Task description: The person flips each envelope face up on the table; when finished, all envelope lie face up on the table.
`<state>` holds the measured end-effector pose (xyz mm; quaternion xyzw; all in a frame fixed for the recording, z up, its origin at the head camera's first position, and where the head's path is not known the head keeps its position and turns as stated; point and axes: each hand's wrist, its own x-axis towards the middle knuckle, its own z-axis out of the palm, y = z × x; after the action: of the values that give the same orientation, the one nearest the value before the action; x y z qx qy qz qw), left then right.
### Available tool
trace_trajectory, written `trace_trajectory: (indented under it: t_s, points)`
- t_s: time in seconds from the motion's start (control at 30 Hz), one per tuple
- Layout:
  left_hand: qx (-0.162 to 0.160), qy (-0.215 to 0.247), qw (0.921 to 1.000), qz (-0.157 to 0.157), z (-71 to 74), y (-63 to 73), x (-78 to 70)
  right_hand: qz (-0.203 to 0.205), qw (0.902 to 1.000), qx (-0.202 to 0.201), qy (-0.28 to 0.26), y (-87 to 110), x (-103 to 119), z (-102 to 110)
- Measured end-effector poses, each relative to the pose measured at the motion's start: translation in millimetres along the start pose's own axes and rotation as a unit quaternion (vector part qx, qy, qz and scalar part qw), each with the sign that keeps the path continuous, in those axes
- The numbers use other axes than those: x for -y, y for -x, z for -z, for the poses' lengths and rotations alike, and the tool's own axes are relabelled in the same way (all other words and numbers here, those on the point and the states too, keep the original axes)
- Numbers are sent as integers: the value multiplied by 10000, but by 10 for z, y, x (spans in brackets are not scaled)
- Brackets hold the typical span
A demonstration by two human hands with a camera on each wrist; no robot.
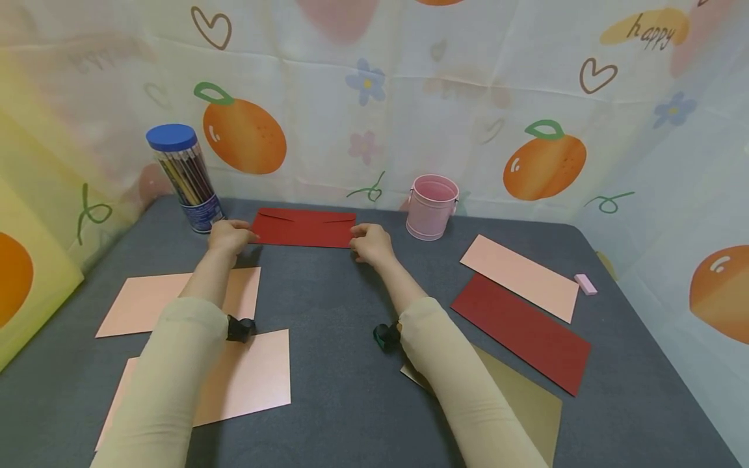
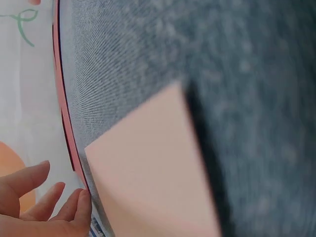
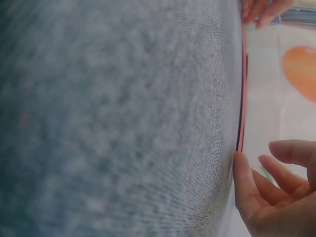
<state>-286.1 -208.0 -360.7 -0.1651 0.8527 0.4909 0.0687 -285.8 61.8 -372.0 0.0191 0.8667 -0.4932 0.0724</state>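
Note:
A bright red envelope [image 1: 304, 229] lies at the far side of the table, its flap line facing up. My left hand [image 1: 230, 236] is at its left end, fingertips right at the edge. At the opposite end, my right hand [image 1: 372, 244] touches near the corner. In the left wrist view the fingers [image 2: 81, 205] are spread and relaxed beside the thin red envelope edge [image 2: 64, 108]. The right wrist view likewise has loose, extended fingers [image 3: 242, 170] against the end of the envelope [image 3: 242, 113].
A blue-lidded jar of pencils [image 1: 187, 175] stands by my left hand, a pink bucket [image 1: 431, 211] right of the envelope. Pale pink envelopes [image 1: 251, 383] lie under my left arm. To the right are another pink envelope [image 1: 521, 276], a dark red one [image 1: 521, 331], a gold one [image 1: 526, 403] and a pink eraser-like block [image 1: 586, 284].

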Motion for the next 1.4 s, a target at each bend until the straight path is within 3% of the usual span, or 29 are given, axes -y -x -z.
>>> trace_trajectory:
  t_s: [0.13, 0.3, 0.4, 0.57, 0.7, 0.93, 1.17, 1.27, 1.33, 1.4]
  points:
    - [334, -148, 9990, -248, 58, 28, 4, 113, 9999, -29, 110, 18, 6, 3]
    - [655, -652, 9925, -804, 191, 74, 44, 377, 9989, 66, 276, 49, 23, -5]
    - [930, -978, 9853, -1050, 334, 82, 121, 564, 9976, 240, 332, 70, 44, -24]
    - [1215, -1355, 9768, -1131, 657, 74, 332, 846, 9937, 621, 399, 117, 93, -78]
    - [1157, -1669, 9716, -1212, 924, 128, 506, 1027, 9898, 878, 463, 158, 134, -146]
    - [1108, -1920, 9702, -976, 1307, 252, 745, 1208, 9838, 1258, 424, 221, 237, -314]
    - [860, -1612, 9749, -1271, 1544, 324, 1003, 1291, 9780, 1598, 366, 294, 351, -527]
    - [744, -1689, 9751, -1228, 1588, 341, 1083, 1356, 9737, 1794, 360, 344, 399, -620]
    - [649, -1788, 9751, -1140, 1617, 280, 1176, 1398, 9709, 1900, 410, 380, 427, -677]
    - [561, -1832, 9761, -1025, 1670, 93, 1385, 1422, 9685, 1982, 501, 414, 449, -725]
